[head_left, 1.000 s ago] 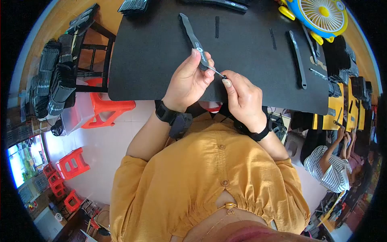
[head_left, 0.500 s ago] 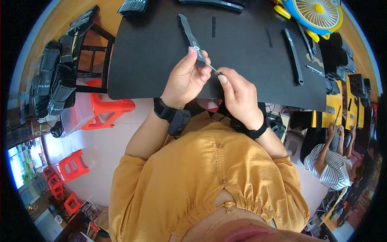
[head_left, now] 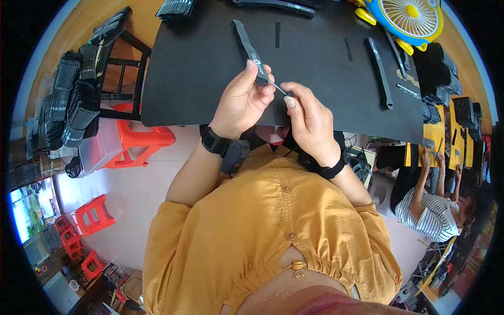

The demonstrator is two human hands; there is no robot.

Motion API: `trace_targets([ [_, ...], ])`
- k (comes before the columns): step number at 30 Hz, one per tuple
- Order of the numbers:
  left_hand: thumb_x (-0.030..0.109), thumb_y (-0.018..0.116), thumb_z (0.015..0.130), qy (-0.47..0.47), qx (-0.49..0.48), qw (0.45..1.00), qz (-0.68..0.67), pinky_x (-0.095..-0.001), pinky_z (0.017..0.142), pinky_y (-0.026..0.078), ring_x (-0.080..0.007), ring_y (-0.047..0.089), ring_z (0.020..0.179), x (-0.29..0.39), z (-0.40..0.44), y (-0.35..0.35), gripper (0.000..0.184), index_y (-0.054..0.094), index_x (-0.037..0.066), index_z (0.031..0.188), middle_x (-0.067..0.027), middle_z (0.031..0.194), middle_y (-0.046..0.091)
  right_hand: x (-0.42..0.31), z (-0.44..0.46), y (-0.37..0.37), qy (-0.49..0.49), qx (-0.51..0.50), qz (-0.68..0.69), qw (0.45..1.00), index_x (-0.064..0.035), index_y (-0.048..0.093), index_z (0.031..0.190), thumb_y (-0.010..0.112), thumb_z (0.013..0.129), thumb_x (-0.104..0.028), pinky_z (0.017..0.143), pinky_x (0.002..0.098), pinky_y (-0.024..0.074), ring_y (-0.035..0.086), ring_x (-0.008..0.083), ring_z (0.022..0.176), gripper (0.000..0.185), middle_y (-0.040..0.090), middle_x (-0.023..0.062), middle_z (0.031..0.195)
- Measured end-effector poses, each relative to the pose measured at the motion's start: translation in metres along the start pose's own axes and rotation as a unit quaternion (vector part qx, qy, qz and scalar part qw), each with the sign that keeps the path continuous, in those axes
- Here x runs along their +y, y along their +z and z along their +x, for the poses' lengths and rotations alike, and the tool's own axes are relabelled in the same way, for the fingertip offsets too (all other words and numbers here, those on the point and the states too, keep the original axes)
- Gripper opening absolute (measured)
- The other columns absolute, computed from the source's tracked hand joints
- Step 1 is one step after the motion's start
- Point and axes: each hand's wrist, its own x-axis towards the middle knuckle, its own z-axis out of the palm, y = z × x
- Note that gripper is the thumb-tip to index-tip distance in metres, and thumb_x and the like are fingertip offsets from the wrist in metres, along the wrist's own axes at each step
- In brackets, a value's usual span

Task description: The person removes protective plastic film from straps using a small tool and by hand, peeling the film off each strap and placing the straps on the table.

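A dark grey strap [head_left: 244, 44] with a white logo is pinched at its near end between the thumb and fingers of my left hand [head_left: 240, 102]. Its far end slants up and away over the black table [head_left: 199, 79]. My right hand [head_left: 314, 122] is closed on a thin metal rod-like tool [head_left: 277, 87]; its handle is mostly hidden in my fingers. The rod's tip meets the near end of the strap, though the exact contact is too small to make out. Both wrists wear black bands.
Another strap [head_left: 380, 73] lies to the right, with two short black strips [head_left: 277, 35] farther back. A blue and yellow fan [head_left: 412, 16] stands at the back right. Stacked straps [head_left: 81, 113] hang at left near a red stool [head_left: 137, 142]. A co-worker [head_left: 428, 212] sits at far right.
Both hands keep nearly the same hold on the strap and the tool. The view has shifted slightly, and the co-worker's arms have moved a little.
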Motion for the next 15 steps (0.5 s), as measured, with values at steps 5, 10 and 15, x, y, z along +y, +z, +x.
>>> trace_targets([
  [5,0.035,0.049,0.104,0.008,0.002,1.0,0.016,-0.0248,0.064,0.047,-0.0141,0.055,0.075,-0.0014,-0.0016,0.0056,0.037,0.06,0.0,0.111,-0.0077,0.091,0.059,0.0039,0.0036,-0.0047,-0.054,-0.013,-0.034,0.998,-0.0123,0.063,0.12,0.059,0.094,-0.013,0.062,0.0365,0.055,0.069,0.0297,0.075,0.026,0.069,0.0115,0.091],
  [10,0.035,0.047,0.105,0.01,-0.001,0.998,0.065,-0.0249,0.063,0.046,-0.0133,0.055,0.072,-0.0022,-0.0019,0.006,0.037,0.06,0.001,0.11,-0.0061,0.088,0.059,0.006,0.0086,0.0012,-0.084,0.011,-0.008,0.996,-0.0174,0.062,0.127,0.061,0.091,-0.01,0.059,0.0349,0.054,0.066,0.0268,0.07,0.037,0.067,0.0087,0.084],
  [15,0.036,0.047,0.105,-0.021,-0.027,0.996,0.086,-0.024,0.062,0.044,-0.012,0.055,0.072,0.0034,-0.0013,0.0077,0.036,0.06,0.003,0.105,-0.0046,0.086,0.06,0.0078,0.0077,-0.0033,-0.062,-0.059,-0.027,0.996,-0.0261,0.059,0.136,0.059,0.093,-0.01,0.059,0.0333,0.0547,0.068,0.0251,0.071,0.046,0.069,0.0088,0.088],
])
